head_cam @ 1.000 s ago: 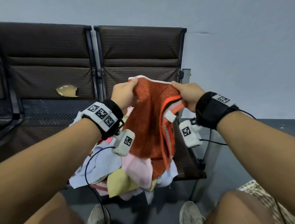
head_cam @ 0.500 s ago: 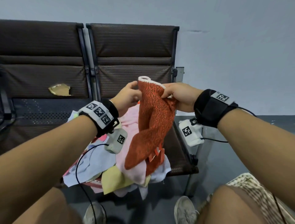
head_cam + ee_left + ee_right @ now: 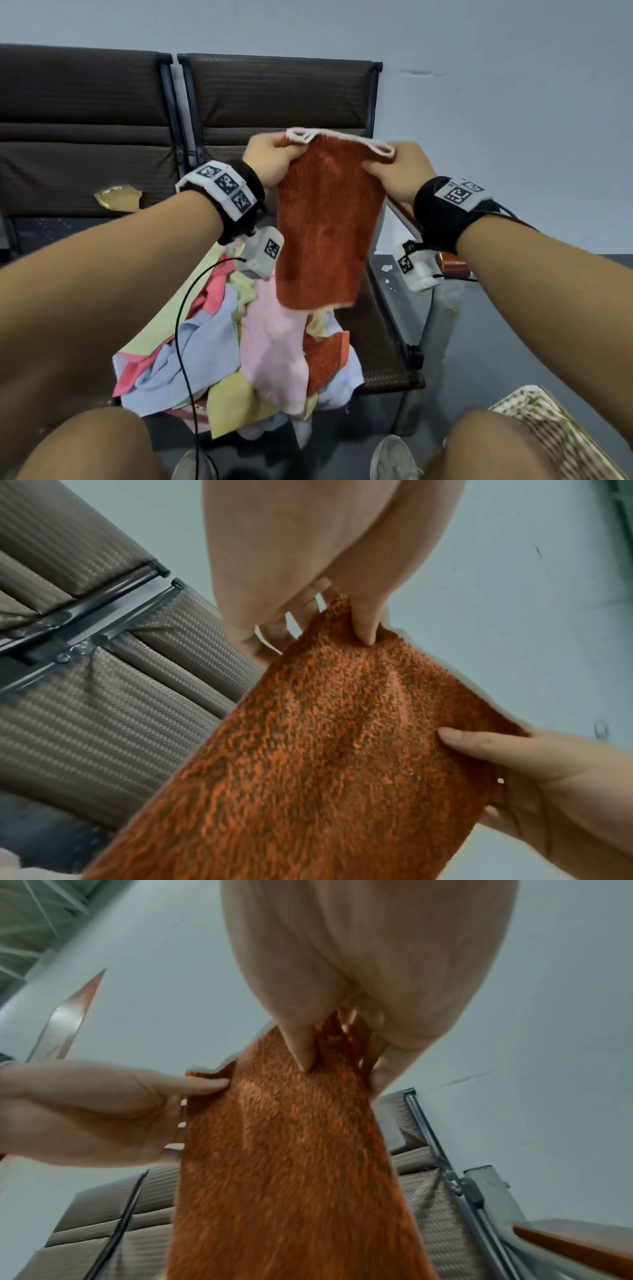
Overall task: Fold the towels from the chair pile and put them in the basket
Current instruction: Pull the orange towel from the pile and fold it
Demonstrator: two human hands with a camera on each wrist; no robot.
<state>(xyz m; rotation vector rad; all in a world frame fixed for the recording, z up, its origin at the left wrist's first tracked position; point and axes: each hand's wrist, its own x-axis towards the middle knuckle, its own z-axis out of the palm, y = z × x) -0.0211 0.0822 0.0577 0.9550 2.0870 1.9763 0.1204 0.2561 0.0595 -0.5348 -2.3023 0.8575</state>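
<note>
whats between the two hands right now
The orange towel: the left hand and right hand each pinch a top corner, its white-trimmed edge stretched between them. Clearest in the head view.

Head view looks down — both wrist views look up, sharing the orange towel (image 3: 325, 226).

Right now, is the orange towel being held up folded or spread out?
Spread out, hanging flat. The left hand and right hand each pinch a top corner of the orange towel above the chair pile; any fold behind is hidden.
</note>
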